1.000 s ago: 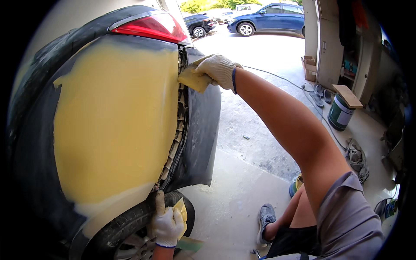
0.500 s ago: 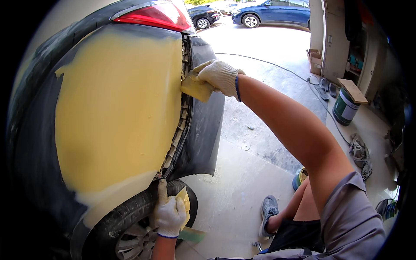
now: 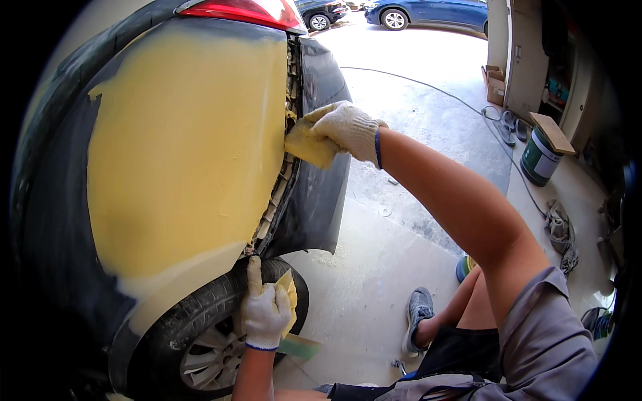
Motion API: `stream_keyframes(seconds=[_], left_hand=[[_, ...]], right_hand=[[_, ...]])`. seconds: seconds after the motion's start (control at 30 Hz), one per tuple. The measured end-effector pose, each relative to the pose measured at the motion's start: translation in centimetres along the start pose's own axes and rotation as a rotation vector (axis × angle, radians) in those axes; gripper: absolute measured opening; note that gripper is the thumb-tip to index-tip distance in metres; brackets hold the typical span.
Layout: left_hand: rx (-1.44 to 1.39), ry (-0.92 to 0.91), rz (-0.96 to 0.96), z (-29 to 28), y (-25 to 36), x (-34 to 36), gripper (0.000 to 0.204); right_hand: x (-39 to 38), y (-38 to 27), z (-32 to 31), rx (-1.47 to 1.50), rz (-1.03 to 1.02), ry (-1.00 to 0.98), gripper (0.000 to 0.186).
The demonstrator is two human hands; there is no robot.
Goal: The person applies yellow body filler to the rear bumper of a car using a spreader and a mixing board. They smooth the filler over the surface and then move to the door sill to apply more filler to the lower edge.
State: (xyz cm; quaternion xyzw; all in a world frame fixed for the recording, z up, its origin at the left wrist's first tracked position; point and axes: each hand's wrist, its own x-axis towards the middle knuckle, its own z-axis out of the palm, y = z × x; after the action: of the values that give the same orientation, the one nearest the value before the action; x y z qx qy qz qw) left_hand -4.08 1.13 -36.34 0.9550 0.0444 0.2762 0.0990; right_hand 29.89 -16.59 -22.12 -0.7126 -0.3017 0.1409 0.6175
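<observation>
A car's rear side panel point(image 3: 187, 147) carries a broad coat of yellow body filler. My right hand point(image 3: 344, 132), in a white knit glove, is closed on a yellow putty spreader point(image 3: 313, 148), held at the panel's right edge by the gap beside the dark bumper point(image 3: 321, 194). My left hand point(image 3: 264, 313), gloved too, has its index finger stretched up to the panel's lower corner. Its other fingers curl around a yellow, filler-smeared sheet point(image 3: 289, 304), partly hidden by the hand. A greenish flat piece point(image 3: 299, 345) shows below that hand; whether it is held, I cannot tell.
The rear wheel point(image 3: 210, 357) stands beneath the panel, a red tail light point(image 3: 244, 12) above it. On the floor at right are a cable point(image 3: 435, 88), a green bucket point(image 3: 539, 160) with a board on top, and a grey cloth point(image 3: 560, 230). Cars are parked outside.
The view has tilted slightly downward. My right hand and the spreader have slid down along the panel's edge. My left hand keeps its place at the lower corner.
</observation>
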Motion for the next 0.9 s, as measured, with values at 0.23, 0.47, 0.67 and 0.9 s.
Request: stream_keyframes(seconds=[0.23, 0.47, 0.67, 0.9], left_hand=[[0.010, 0.019, 0.026, 0.1, 0.1, 0.3, 0.029], [0.030, 0.064, 0.095, 0.4, -0.2, 0.3, 0.029], [0.015, -0.026, -0.025, -0.2, 0.4, 0.2, 0.031], [-0.028, 0.035, 0.023, 0.3, -0.2, 0.2, 0.033]], right_hand=[[-2.4, 1.6, 1.1, -0.049, 0.017, -0.138, 0.054], [-3.7, 4.6, 3.9, 0.200, 0.009, -0.163, 0.049], [-5.7, 5.4, 5.0, -0.412, -0.603, -0.134, 0.048], [-7.5, 5.1, 7.7, 0.001, -0.112, -0.189, 0.039]])
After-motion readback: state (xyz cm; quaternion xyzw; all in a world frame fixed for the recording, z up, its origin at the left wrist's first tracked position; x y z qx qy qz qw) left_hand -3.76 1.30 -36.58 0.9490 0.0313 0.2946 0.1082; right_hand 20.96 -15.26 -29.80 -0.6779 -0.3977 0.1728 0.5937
